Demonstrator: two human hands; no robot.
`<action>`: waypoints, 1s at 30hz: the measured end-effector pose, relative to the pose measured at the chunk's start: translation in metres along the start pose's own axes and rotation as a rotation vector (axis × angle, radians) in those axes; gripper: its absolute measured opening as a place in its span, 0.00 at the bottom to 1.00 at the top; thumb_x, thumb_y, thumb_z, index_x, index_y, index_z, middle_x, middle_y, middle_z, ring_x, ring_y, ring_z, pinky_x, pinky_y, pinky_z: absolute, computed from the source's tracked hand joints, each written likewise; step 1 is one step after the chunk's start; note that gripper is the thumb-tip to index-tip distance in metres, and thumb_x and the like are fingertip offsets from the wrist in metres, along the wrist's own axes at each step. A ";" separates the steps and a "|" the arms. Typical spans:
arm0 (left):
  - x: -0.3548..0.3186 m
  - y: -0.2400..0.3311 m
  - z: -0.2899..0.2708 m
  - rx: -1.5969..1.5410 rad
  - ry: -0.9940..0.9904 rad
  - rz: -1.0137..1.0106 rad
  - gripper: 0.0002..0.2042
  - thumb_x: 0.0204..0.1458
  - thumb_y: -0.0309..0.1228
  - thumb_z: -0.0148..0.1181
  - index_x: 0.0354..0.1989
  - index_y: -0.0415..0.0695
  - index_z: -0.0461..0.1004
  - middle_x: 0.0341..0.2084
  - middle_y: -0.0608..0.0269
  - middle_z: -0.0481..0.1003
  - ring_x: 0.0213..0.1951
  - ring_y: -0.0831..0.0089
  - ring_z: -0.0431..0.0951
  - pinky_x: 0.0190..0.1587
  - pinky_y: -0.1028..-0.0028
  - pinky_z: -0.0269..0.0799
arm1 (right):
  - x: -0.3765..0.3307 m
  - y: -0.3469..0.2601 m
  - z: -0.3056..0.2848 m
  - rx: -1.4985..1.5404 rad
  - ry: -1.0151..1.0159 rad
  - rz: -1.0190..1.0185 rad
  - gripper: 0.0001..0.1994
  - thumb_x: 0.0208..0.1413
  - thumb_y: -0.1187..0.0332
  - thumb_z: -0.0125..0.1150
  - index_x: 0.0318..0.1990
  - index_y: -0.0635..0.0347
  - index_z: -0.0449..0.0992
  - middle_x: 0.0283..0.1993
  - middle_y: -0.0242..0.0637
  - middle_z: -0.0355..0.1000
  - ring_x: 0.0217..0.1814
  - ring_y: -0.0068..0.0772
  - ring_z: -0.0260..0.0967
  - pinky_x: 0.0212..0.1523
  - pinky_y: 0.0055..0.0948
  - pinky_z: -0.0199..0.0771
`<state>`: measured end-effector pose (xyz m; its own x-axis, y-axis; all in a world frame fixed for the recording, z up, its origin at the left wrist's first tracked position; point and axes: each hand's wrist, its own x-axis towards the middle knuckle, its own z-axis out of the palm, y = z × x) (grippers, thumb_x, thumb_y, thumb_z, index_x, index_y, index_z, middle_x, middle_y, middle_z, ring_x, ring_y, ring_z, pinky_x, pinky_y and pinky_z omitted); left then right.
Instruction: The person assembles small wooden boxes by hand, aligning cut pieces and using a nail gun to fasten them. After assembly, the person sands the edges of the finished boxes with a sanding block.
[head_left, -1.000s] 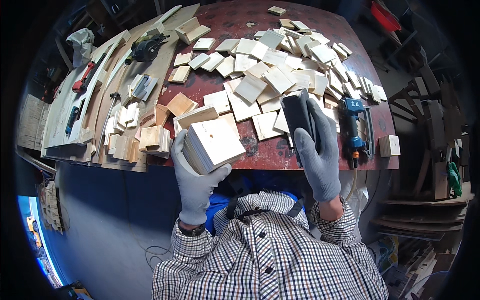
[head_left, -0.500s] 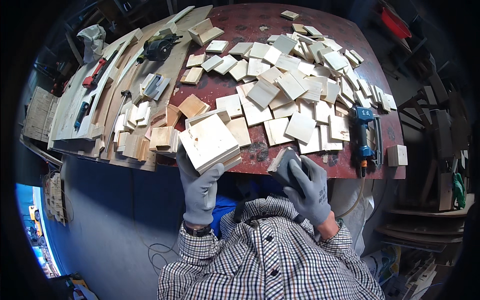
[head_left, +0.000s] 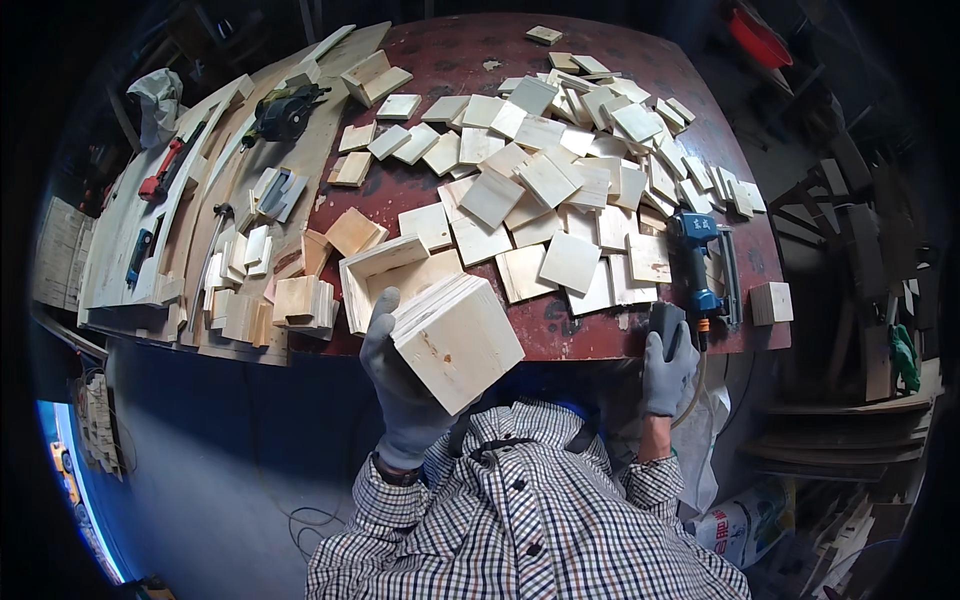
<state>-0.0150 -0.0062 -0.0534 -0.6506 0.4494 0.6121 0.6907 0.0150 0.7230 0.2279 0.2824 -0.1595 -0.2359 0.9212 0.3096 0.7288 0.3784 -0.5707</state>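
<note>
My gloved left hand (head_left: 398,370) grips a pale wooden piece (head_left: 460,345) with a square face and layered edges, tilted in front of the table edge. I cannot tell whether it is a box or a stack of boards. Just behind it, on the table, stands an open-topped wooden box (head_left: 362,290). At the table's front edge, my gloved right hand (head_left: 668,375) is closed around a dark block (head_left: 665,322) like a sanding block. Right beside that hand is a blue nail gun (head_left: 697,262) with a hose.
Many square wooden boards (head_left: 572,258) are heaped over the red table (head_left: 480,45). To the left, long planks carry a circular saw (head_left: 284,112), a red tool (head_left: 160,178) and a hammer (head_left: 222,211). A wooden block (head_left: 771,303) sits at the right corner.
My right hand has moved right with the dark block, away from the wooden piece, to the table edge by the nail gun. My left hand has turned and tilted the wooden piece.
</note>
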 end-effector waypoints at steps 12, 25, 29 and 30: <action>-0.012 0.004 -0.006 -0.019 -0.080 -0.073 0.67 0.42 0.46 0.86 0.81 0.38 0.39 0.74 0.46 0.54 0.70 0.51 0.68 0.70 0.56 0.71 | 0.009 -0.004 0.018 -0.145 0.009 -0.088 0.42 0.63 0.44 0.67 0.75 0.65 0.63 0.72 0.62 0.63 0.74 0.62 0.58 0.74 0.54 0.58; -0.014 0.000 -0.008 -0.197 -0.155 -0.119 0.71 0.40 0.40 0.88 0.82 0.39 0.33 0.75 0.49 0.55 0.70 0.55 0.70 0.65 0.57 0.78 | -0.013 0.011 0.009 -0.054 -0.003 -0.068 0.41 0.62 0.49 0.69 0.75 0.64 0.63 0.72 0.61 0.63 0.75 0.62 0.58 0.74 0.55 0.59; -0.013 0.000 -0.010 -0.176 -0.187 -0.104 0.70 0.40 0.40 0.88 0.82 0.40 0.33 0.76 0.52 0.55 0.70 0.55 0.70 0.64 0.57 0.78 | -0.013 0.014 0.008 -0.070 0.007 -0.062 0.42 0.62 0.48 0.69 0.75 0.65 0.62 0.72 0.60 0.63 0.75 0.62 0.58 0.73 0.55 0.59; -0.013 0.000 -0.010 -0.178 -0.187 -0.107 0.70 0.40 0.40 0.88 0.82 0.40 0.33 0.76 0.53 0.55 0.70 0.55 0.70 0.64 0.57 0.79 | -0.014 0.014 0.008 -0.067 -0.002 -0.052 0.42 0.62 0.48 0.69 0.75 0.66 0.62 0.72 0.59 0.63 0.75 0.62 0.58 0.73 0.54 0.60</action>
<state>-0.0095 -0.0213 -0.0582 -0.6356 0.6113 0.4715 0.5441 -0.0786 0.8353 0.2361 0.2757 -0.1775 -0.2758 0.9007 0.3355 0.7571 0.4186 -0.5015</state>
